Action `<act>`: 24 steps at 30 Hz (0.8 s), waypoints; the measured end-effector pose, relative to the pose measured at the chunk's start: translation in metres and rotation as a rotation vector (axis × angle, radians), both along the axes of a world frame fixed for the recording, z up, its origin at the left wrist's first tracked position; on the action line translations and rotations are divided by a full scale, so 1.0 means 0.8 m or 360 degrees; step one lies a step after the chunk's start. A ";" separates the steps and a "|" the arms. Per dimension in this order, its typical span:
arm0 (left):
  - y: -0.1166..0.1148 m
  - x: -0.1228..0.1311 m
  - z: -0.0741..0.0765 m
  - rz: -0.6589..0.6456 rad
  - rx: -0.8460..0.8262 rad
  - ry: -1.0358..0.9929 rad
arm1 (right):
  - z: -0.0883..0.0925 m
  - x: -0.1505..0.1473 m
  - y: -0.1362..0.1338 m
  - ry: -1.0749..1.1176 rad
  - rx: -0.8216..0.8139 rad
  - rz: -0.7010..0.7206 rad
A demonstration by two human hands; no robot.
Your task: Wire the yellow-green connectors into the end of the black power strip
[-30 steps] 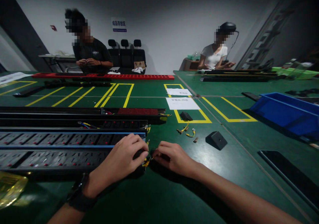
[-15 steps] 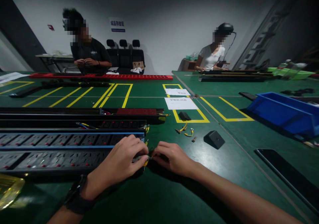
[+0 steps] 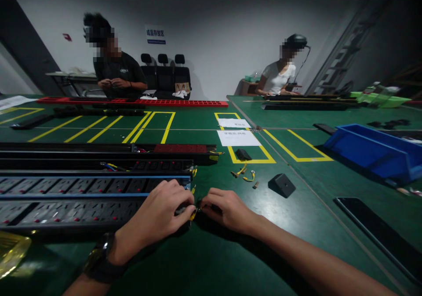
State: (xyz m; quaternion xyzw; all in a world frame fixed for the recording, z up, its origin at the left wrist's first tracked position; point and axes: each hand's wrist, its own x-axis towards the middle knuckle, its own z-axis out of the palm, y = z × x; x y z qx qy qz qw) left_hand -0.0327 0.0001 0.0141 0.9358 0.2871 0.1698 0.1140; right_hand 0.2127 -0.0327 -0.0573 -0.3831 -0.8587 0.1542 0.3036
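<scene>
My left hand [image 3: 166,208] rests over the right end of the nearest black power strip [image 3: 77,210], thumb and fingers pinched together. A short yellow wire [image 3: 193,215] shows at its thumb tip, by the strip's end. Just to the right, my right hand [image 3: 227,209] is closed in a pinch, its fingertips almost meeting the left ones at the wire. What lies between the right fingertips is too small and dark to make out. Beyond the hands lie loose yellow wires [image 3: 249,177] with ring ends and a black wedge-shaped block [image 3: 281,185].
More power strips [image 3: 165,165] lie parallel behind the nearest one. A blue bin [image 3: 372,151] and a dark flat slab [image 3: 379,234] are on the right. Paper labels [image 3: 239,138] lie on the green table. Two people [image 3: 120,74] work across it.
Both hands keep almost the same pinch at the strip's end. The view has shifted slightly, so the things on the right appear a little further left.
</scene>
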 end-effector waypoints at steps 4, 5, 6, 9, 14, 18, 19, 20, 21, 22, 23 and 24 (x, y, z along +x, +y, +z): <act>-0.001 0.000 -0.002 0.0001 0.0146 0.0017 | 0.001 0.000 0.000 0.0000 -0.0002 0.0024; -0.001 0.000 -0.002 -0.0006 0.0187 0.0017 | 0.001 0.000 0.000 0.0001 0.0004 0.0024; -0.001 0.000 -0.003 -0.0014 0.0223 0.0016 | 0.001 0.000 0.000 0.0004 0.0015 0.0021; -0.002 0.000 -0.002 -0.0032 0.0297 0.0035 | 0.000 0.000 0.000 0.0009 0.0053 0.0017; -0.003 0.000 -0.004 -0.0057 0.0255 0.0120 | -0.001 -0.002 0.000 0.0018 0.0059 0.0027; -0.004 -0.001 -0.002 -0.0063 0.0212 0.0129 | 0.000 -0.004 0.000 0.0033 0.0078 0.0012; -0.005 -0.001 -0.001 -0.0057 0.0207 0.0133 | 0.000 -0.004 0.000 0.0037 0.0082 0.0004; -0.005 -0.001 0.001 -0.0050 0.0201 0.0143 | 0.001 -0.004 0.000 0.0042 0.0085 0.0000; -0.006 0.000 0.002 -0.0042 0.0196 0.0155 | 0.001 -0.005 0.000 0.0045 0.0083 0.0000; -0.007 0.001 0.004 -0.0033 0.0194 0.0170 | 0.001 -0.005 -0.001 0.0047 0.0079 0.0002; -0.009 0.002 0.004 -0.0025 0.0193 0.0185 | 0.001 -0.005 -0.001 0.0046 0.0075 0.0003; -0.010 0.003 0.005 -0.0024 0.0193 0.0201 | 0.001 -0.005 -0.001 0.0044 0.0073 0.0003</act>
